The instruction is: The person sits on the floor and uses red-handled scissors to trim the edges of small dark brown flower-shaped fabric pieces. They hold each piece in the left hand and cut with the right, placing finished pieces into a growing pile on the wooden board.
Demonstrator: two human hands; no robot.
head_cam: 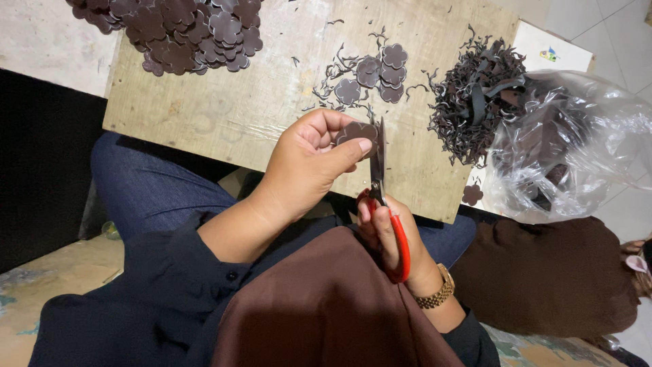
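Two hands busy: left hand [305, 163] pinching brown flower-shaped cutout [358, 131]; right hand [394, 234] gripping red-handled scissors [380, 183], blades at cutout edge.

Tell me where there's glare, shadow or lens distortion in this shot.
Head view: glare streaks the clear plastic bag; the lap under the left hand and right hand is in deep shadow; the wooden board is evenly lit, its edges splayed by wide-angle distortion; the scissors look sharp.

Left hand [309, 166] pinched shut, right hand [390, 234] curled closed below.

flower cutouts [358, 131] dk brown | scissors [397, 238] red handles (steel blades) | board [224, 102] tan
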